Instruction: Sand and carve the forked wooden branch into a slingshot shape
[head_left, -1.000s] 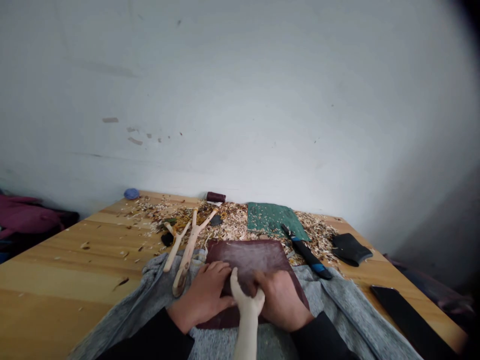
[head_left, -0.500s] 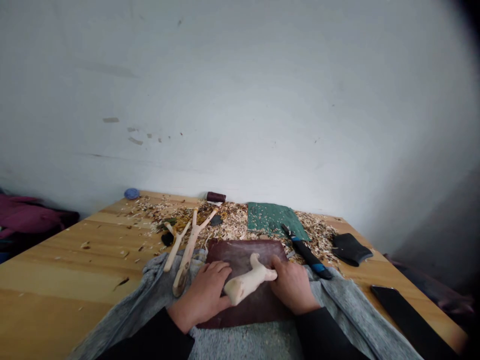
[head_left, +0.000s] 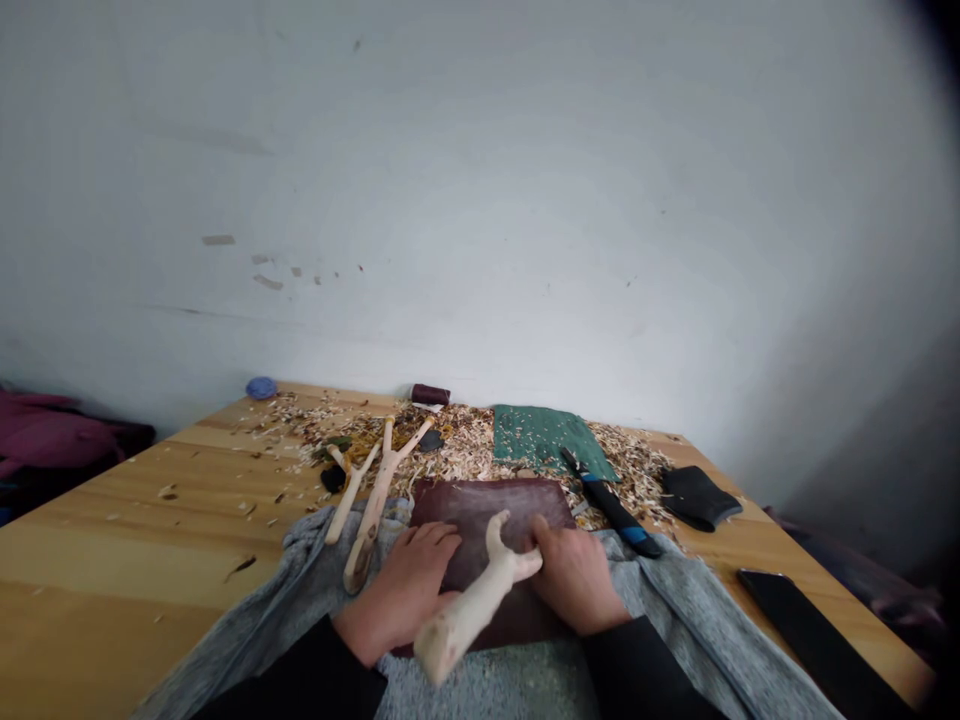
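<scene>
Two bare hands meet over a dark reddish leather pad [head_left: 457, 510] laid on a grey knit cloth [head_left: 675, 620] at the edge of a wooden counter [head_left: 112, 530]. The right grip [head_left: 576, 575] is closed around the fork of a pale peeled branch piece [head_left: 472, 610], fingers wrapped at the join where a short prong rises. The thick shaft slants down toward the person, its blunt end near the pad's near edge. The left grip [head_left: 397, 590] lies palm down on the leather, fingers loosely together, holding nothing; from where an onlooker stands, it is hard to say whether its thumb touches the shaft. Stripped and dry-looking, the piece should weigh little and feel stiff, though its smooth surface may slip, and the short prong looks like its most fragile part. The thick shaft or the fork seems the safest place to take hold. Just beside the pad lie two more forked sticks [head_left: 373, 505] and a carving knife with a black and blue handle [head_left: 611, 515]. Beyond them, wood shavings [head_left: 465, 455] heap around a green mat [head_left: 544, 435], with a black leather pouch [head_left: 697, 497] off to the right and a dark spool [head_left: 430, 394] against the wall.
</scene>
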